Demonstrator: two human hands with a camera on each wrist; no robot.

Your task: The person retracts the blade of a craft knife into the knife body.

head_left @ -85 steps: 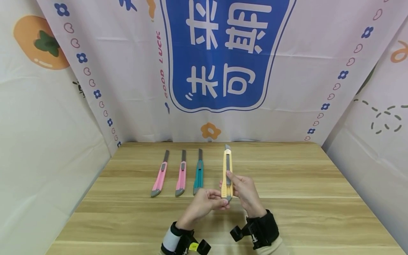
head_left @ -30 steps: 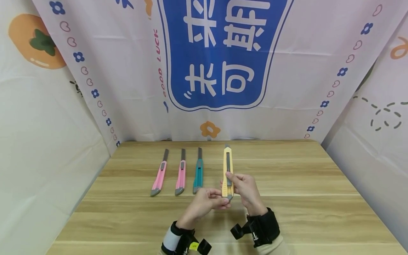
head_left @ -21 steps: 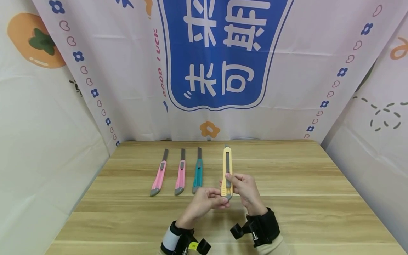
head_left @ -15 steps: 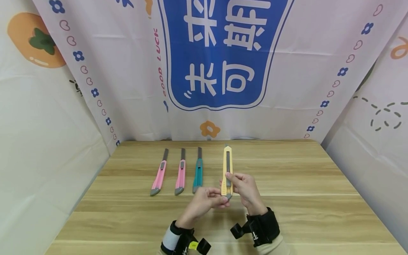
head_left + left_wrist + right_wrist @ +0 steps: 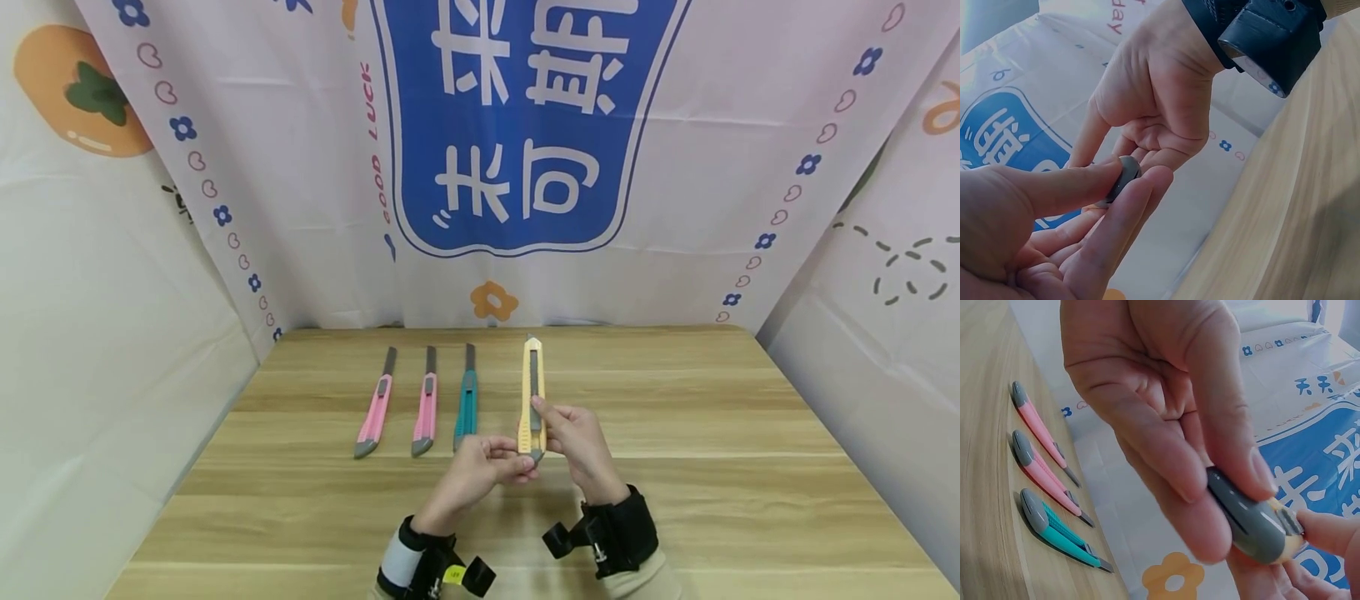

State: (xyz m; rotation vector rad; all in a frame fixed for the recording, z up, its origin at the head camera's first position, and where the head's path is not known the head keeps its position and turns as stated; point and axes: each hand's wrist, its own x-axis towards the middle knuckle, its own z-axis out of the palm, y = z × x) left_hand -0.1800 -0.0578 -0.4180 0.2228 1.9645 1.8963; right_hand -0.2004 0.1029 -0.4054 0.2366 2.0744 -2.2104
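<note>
In the head view my left hand (image 5: 478, 473) pinches the grey end of a yellow utility knife (image 5: 527, 396) between thumb and fingers. The knife is held above the table, its tip pointing away from me, with only a small bit of grey showing there. My right hand (image 5: 583, 443) holds the knife's middle, thumb on the grey slider strip. Up close, the left wrist view shows the grey end cap (image 5: 1126, 177) between the left thumb and fingers. The right wrist view shows the cap (image 5: 1247, 515) too, with the right thumb (image 5: 1332, 532) against the ridged slider.
Left of the hands, two pink utility knives (image 5: 375, 417) and a teal one (image 5: 467, 404) lie side by side on the wooden table (image 5: 675, 467), blades extended and pointing away. Printed cloth (image 5: 337, 275) hangs along the back and both sides.
The grey blade at the yellow knife's tip has drawn back into the body, the right thumb sliding toward the grey end. Both hands keep their hold.
</note>
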